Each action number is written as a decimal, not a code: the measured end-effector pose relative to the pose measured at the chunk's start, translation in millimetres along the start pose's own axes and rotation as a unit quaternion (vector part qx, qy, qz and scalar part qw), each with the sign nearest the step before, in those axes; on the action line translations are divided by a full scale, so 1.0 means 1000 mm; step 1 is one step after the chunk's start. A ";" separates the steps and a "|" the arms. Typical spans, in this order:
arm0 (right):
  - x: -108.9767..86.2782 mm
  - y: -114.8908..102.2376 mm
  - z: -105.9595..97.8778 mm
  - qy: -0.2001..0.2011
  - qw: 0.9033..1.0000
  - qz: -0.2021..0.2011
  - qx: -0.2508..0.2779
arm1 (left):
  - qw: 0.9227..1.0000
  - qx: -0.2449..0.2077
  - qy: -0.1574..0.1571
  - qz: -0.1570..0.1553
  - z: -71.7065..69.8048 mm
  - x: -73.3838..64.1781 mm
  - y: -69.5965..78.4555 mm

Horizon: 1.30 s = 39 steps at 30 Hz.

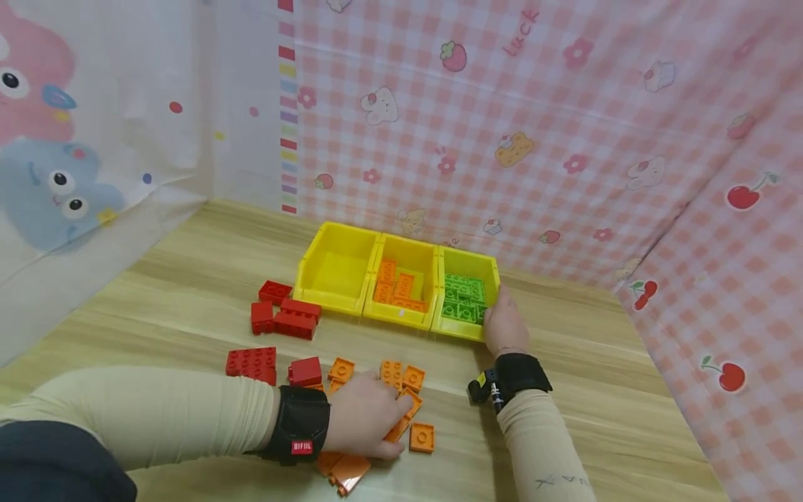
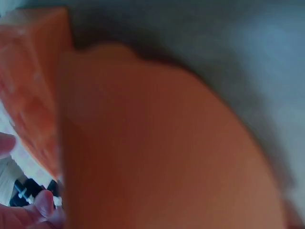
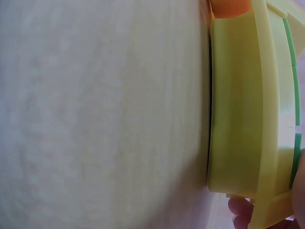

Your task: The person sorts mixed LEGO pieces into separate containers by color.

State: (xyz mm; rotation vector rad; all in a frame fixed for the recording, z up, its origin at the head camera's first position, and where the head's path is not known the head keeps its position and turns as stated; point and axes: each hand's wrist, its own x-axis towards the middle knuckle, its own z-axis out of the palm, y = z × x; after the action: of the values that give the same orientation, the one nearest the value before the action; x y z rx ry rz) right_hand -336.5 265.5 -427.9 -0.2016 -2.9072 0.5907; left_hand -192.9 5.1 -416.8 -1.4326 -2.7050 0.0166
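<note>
My left hand (image 1: 364,415) reaches low over a group of orange toy bricks (image 1: 422,438), its thumb and forefinger spread apart and touching some of them. In the left wrist view a large orange brick (image 2: 162,143) fills the middle, with a studded orange brick (image 2: 28,90) beside it; the fingertips (image 2: 44,204) show at the left edge. My right hand (image 1: 505,324) grips the side wall of the right yellow bin (image 1: 467,259), which holds green bricks (image 1: 463,296). Seen from the right wrist, its fingers (image 3: 241,208) wrap around the bin's corner.
Joined to that bin are a middle yellow bin (image 1: 408,252) with several orange bricks and a left yellow bin (image 1: 339,268) with nothing in it. Red bricks (image 1: 296,319) lie in front of the left bin, more red bricks (image 1: 252,362) nearer. A checked cloth wall (image 1: 477,160) stands behind.
</note>
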 end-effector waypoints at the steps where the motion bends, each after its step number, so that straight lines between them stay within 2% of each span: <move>1: 0.000 0.001 0.001 -0.002 1.000 0.001 0.002 | 1.000 -0.009 -0.012 -0.010 0.001 0.001 0.002; 3: 0.000 0.001 0.003 -0.003 1.000 0.003 0.004 | 0.999 -0.019 -0.024 -0.021 0.001 0.002 0.004; 7: 0.000 0.001 0.003 0.003 1.000 0.006 0.006 | 0.998 -0.043 -0.024 -0.029 0.000 0.002 0.001; 9: 0.000 0.000 0.002 0.007 1.000 0.005 0.009 | 0.998 -0.055 -0.023 -0.029 -0.004 0.002 -0.002; 11: 0.000 0.000 0.002 0.009 1.000 0.002 0.010 | 0.998 -0.061 -0.016 -0.015 -0.010 0.003 -0.007; 14: 0.000 0.000 0.002 0.010 1.000 0.000 0.012 | 0.998 -0.041 0.031 0.030 -0.021 0.010 -0.021; 17: 0.001 0.001 0.002 0.012 1.000 -0.003 0.011 | 0.991 0.008 0.118 0.054 -0.030 0.027 -0.047; 20: 0.001 0.004 0.003 0.014 1.000 -0.002 0.010 | 0.982 0.047 0.183 0.023 -0.036 0.052 -0.081; 22: 0.001 0.006 0.003 0.015 1.000 -0.003 0.006 | 0.978 0.062 0.198 -0.012 -0.039 0.071 -0.102; 24: 0.000 0.007 0.003 0.016 1.000 -0.003 0.006 | 0.980 0.079 0.171 -0.060 -0.040 0.091 -0.120; 26: -0.001 0.007 0.002 0.015 1.000 -0.002 0.007 | 0.982 0.104 0.123 -0.103 -0.041 0.110 -0.134; 28: -0.002 0.006 0.002 0.013 1.000 -0.001 0.008 | 0.980 0.123 0.069 -0.139 -0.040 0.127 -0.143; 29: -0.003 0.006 0.001 0.012 1.000 -0.002 0.008 | 0.979 0.131 0.052 -0.150 -0.038 0.134 -0.148; 32: -0.003 0.004 0.002 0.011 1.000 -0.004 0.008 | 0.975 0.141 0.032 -0.169 -0.030 0.151 -0.156; 36: -0.003 0.002 0.001 0.012 1.000 0.000 0.013 | 0.973 0.111 0.019 -0.203 -0.018 0.168 -0.162; 39: -0.002 0.000 0.000 0.014 1.000 0.003 0.017 | 0.969 0.090 0.010 -0.231 -0.014 0.175 -0.164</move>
State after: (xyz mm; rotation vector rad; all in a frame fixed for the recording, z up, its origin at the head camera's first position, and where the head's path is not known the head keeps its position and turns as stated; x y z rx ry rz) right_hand -334.4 265.1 -428.4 -0.2137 -2.8681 0.6334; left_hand -424.9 56.7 -383.2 -0.7301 -2.8593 0.2108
